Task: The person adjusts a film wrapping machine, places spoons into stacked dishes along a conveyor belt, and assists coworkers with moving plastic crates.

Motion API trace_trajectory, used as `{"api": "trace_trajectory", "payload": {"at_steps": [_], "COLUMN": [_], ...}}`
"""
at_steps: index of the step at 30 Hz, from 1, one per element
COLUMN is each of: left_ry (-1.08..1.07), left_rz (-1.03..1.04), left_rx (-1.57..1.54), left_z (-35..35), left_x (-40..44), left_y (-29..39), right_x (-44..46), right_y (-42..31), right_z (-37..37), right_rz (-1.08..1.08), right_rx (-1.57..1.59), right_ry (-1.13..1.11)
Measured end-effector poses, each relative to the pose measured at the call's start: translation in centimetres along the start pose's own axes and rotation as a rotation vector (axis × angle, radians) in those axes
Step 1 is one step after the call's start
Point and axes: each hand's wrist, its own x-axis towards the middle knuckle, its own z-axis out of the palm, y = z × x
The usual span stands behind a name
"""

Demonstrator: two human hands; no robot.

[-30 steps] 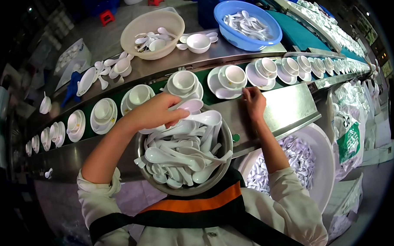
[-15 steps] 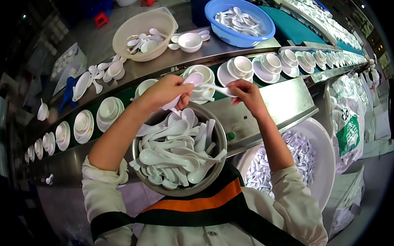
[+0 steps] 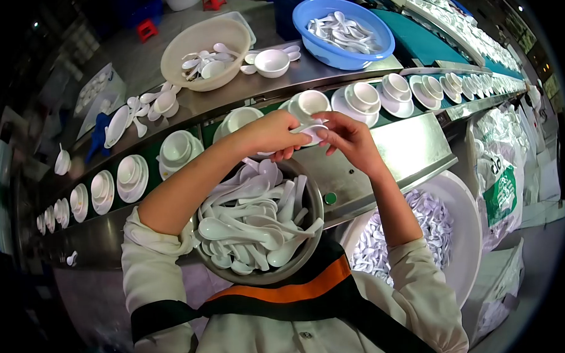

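A white soup spoon (image 3: 316, 134) is held between my hands, just above the far rim of a metal bowl. The fingers of my left hand (image 3: 280, 134) are closed around its handle side, mostly hiding it. My right hand (image 3: 348, 140) pinches the spoon from the other side with thumb and fingers. Many white spoons (image 3: 246, 218) lie heaped in the metal bowl (image 3: 321, 203) below. Behind my hands, a green conveyor belt (image 3: 201, 131) carries white bowls stacked on plates, including a bowl (image 3: 311, 102) right behind the spoon.
On the metal ledge stand a beige basin (image 3: 173, 62) and a blue basin (image 3: 306, 42), both holding spoons. A small white bowl (image 3: 272, 63) sits between them. At lower right is a large tub (image 3: 468, 232) full of spoons, beside a plastic sack (image 3: 500, 162).
My hands have drawn together and lowered slightly. Two spoons showed between them before; one shows now. The bowl-and-plate sets stand at different places along the belt.
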Motion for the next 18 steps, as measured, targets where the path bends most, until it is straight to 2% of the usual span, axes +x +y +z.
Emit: {"api": "trace_trajectory", "payload": {"at_steps": [1, 3, 5, 7, 9, 10, 11, 13, 14, 15, 16, 17, 18], "left_ry": [-0.006, 0.016, 0.151, 0.192, 0.307, 0.354, 0.362, 0.439, 0.391, 0.392, 0.336, 0.278, 0.243], "left_rz": [0.036, 0.031, -0.002, -0.01, 0.232, 0.153, 0.152, 0.257, 0.19, 0.181, 0.208, 0.234, 0.231], "left_rx": [0.05, 0.072, -0.238, -0.326, -0.269, -0.127, -0.13, 0.057, 0.075, 0.073, -0.129, -0.33, -0.39], "left_z": [0.1, -0.1, -1.2, -1.5, -1.0, -0.7, -0.7, -0.5, -0.7, -0.6, -0.5, -0.4, -0.3], "left_x": [0.1, 0.1, -0.3, -0.2, -0.5, -1.2, -1.2, -1.6, -2.0, -1.8, -1.6, -1.3, -1.1], "left_y": [0.3, 0.0, -1.7, -3.1, -3.3, -2.3, -2.1, -1.3, -0.6, -0.6, -0.6, -0.6, -0.5], "right_x": [0.0, -0.1, -0.1, -0.2, 0.5, 1.1, 1.4, 1.7, 1.7, 1.6, 1.4, 1.2, 1.0], "right_y": [0.5, 2.6, 4.5, 7.0, 9.4, 10.7, 12.1, 10.6, 9.6, 8.5, 7.6, 7.3, 7.0], "right_z": [-0.5, -2.0, -3.8, -5.3, -6.1, -6.1, -6.1, -5.0, -4.5, -4.1, -3.7, -3.2, -2.7], "right_rz": [-0.001, 0.018, 0.122, 0.212, 0.298, 0.333, 0.355, 0.436, 0.438, 0.453, 0.466, 0.472, 0.318], "right_rx": [-0.004, -0.106, -0.094, -0.212, -0.364, -0.249, -0.14, -0.173, -0.169, -0.302, -0.435, -0.431, -0.349], "right_ry": [0.007, 0.203, 0.34, 0.431, 0.465, 0.475, 0.435, 0.339, 0.332, 0.285, 0.236, 0.23, 0.216]}}
